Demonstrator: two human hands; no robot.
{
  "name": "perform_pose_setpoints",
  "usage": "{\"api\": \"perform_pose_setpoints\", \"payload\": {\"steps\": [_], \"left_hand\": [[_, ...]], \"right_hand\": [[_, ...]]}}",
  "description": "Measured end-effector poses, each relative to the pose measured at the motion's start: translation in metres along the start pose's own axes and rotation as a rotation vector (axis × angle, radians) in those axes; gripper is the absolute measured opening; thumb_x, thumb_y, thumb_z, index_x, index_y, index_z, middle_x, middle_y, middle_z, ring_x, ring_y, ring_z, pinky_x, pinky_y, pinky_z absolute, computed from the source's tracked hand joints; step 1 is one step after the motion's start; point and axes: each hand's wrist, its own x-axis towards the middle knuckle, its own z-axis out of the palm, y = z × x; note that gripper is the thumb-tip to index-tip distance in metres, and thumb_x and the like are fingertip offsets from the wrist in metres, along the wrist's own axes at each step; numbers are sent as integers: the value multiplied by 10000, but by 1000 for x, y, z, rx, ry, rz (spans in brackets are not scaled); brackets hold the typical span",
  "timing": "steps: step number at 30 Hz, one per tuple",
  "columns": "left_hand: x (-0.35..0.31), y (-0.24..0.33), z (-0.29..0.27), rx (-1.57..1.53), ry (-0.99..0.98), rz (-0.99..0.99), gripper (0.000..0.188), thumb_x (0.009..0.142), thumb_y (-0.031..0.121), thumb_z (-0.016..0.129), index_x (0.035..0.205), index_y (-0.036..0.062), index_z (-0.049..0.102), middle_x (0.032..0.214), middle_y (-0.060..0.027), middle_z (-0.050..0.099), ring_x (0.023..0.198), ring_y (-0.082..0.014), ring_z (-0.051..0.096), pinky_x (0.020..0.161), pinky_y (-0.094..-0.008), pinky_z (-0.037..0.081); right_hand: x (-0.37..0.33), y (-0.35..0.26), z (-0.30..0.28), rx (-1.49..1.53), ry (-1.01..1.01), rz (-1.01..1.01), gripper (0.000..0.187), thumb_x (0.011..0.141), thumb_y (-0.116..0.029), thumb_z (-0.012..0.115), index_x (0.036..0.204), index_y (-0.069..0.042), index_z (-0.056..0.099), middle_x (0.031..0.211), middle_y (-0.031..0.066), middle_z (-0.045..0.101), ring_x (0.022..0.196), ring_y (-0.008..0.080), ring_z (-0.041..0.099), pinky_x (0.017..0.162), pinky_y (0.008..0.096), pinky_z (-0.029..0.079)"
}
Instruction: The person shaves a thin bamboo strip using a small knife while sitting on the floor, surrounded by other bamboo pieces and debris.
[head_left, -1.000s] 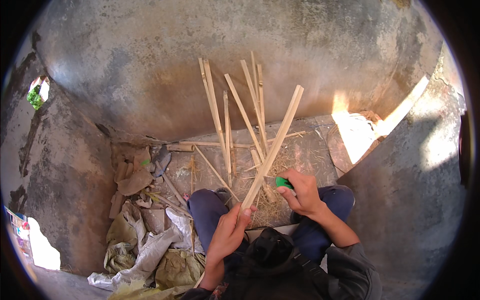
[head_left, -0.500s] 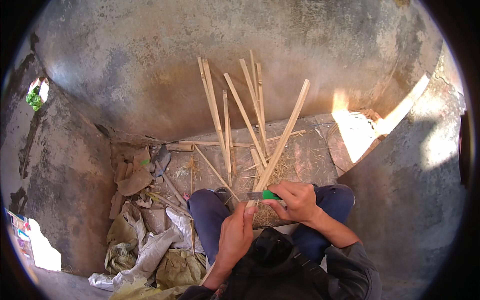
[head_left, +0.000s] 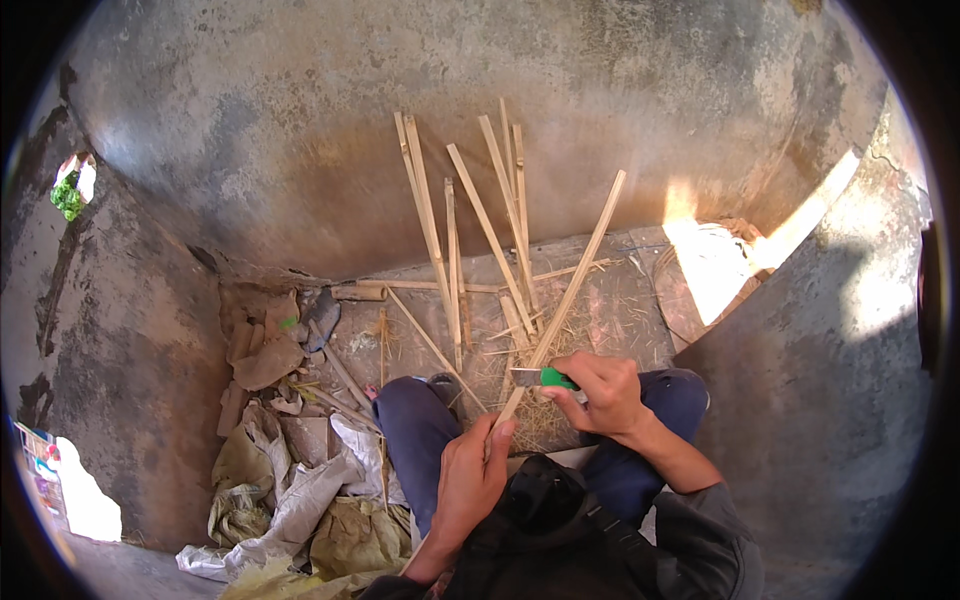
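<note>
My left hand (head_left: 472, 470) is closed round the near end of a long pale bamboo strip (head_left: 580, 272), which slants away up and to the right. A knife with a green handle (head_left: 557, 377) is gripped in my right hand (head_left: 602, 395). Its short blade (head_left: 524, 377) lies across the strip, just beyond my left hand. Beneath the strip, thin shavings (head_left: 545, 428) litter the floor between my bent legs.
Several bamboo strips (head_left: 430, 205) lean on the concrete wall (head_left: 330, 150) ahead. Crumpled sacks (head_left: 290, 505) and broken debris (head_left: 268, 362) lie at left. A side wall (head_left: 800, 370) rises on the right, near a sunlit round bundle (head_left: 710, 268).
The knife and my right hand have moved a little away from my left hand along the strip. The strip's far end has dipped slightly and shifted right.
</note>
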Motion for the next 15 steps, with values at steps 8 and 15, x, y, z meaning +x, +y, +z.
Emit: {"api": "perform_pose_setpoints", "payload": {"steps": [8,15], "left_hand": [[3,5,3,35,66,37,254,1142,206,614,1216,-15,716,890,-241,734,789,-439,737,691,-454,551],[2,4,5,3,109,61,244,1131,194,636,1212,-17,726,870,-237,723,758,-420,730,672,-436,546]], "right_hand": [[-1,-15,10,32,-2,-72,296,958,-345,835,1010,-64,755,753,45,678,605,247,694,521,356,509],[7,-13,4,-52,6,-92,323,945,-388,840,991,-77,764,729,33,663,588,236,681,515,352,500]]}}
